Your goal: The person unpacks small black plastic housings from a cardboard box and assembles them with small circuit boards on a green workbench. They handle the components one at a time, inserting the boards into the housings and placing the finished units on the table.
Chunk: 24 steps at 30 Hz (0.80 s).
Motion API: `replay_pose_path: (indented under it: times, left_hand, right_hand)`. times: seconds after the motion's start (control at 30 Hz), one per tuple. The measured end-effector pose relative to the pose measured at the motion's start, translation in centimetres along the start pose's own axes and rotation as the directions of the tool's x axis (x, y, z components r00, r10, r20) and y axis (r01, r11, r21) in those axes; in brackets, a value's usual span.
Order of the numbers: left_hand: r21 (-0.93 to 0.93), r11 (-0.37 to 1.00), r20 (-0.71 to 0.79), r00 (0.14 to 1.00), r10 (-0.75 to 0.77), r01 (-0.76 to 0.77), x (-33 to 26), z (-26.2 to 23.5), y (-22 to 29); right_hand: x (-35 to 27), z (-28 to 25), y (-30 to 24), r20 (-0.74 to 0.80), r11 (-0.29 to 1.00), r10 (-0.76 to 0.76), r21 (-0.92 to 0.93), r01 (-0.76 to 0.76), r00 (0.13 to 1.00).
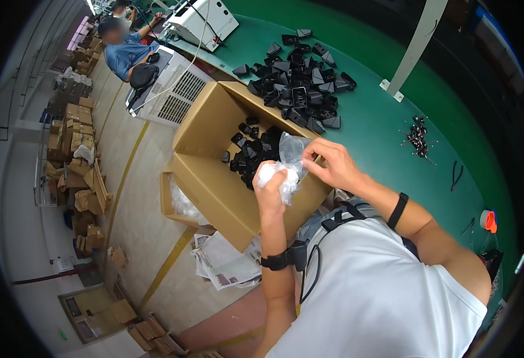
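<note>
Green worktop [381, 128] with black parts [300, 89], open cardboard box [214, 173] below, left hand [269, 185] squeezing clear plastic bag [290, 156], right hand [328, 164] pinching its top

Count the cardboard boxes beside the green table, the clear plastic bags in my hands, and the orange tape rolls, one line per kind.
Open cardboard boxes: 2, the large one and a smaller one low beside it
Clear plastic bag, held by left hand and right hand: 1
Orange tape roll on the green table: 1
Total: 4

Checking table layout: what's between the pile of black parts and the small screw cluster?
Head view: only bare green table between the black parts pile and screw cluster.
</note>
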State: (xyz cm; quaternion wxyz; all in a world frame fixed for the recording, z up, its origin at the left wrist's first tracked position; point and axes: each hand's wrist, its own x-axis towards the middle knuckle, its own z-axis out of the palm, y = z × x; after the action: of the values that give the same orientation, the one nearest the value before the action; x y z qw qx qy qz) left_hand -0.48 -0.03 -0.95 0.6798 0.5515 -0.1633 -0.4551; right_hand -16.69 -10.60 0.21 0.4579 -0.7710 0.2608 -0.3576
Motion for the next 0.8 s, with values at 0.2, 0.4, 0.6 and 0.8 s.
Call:
replay_pose_path:
  times: [0.2,0.4,0.6,0.8]
  left_hand:
    - [0.145,0.986,-0.171,0.980,0.102,-0.077,0.3,-1.6,-0.1]
    - [0.150,0.947,0.362,0.907,0.214,-0.283,-2.8,1.2,2.7]
    - [0.287,0.902,0.327,0.918,0.226,-0.324,-1.0,2.8,0.1]
    - [0.402,0.797,0.420,0.864,0.278,-0.452,-1.1,3.5,-0.4]
  right_hand:
    - [0.9,-0.8,2.1,-0.177,0.991,0.131,-0.007,-0.135,0.975]
    - [1.0,-0.6,2.5,-0.101,0.990,0.056,-0.120,-0.068,0.993]
    - [0.6,1.3,4.1,-0.038,0.894,0.336,0.328,-0.306,0.941]
    - [0.2,1.6,5.5,0.001,0.852,0.385,0.384,-0.356,0.923]
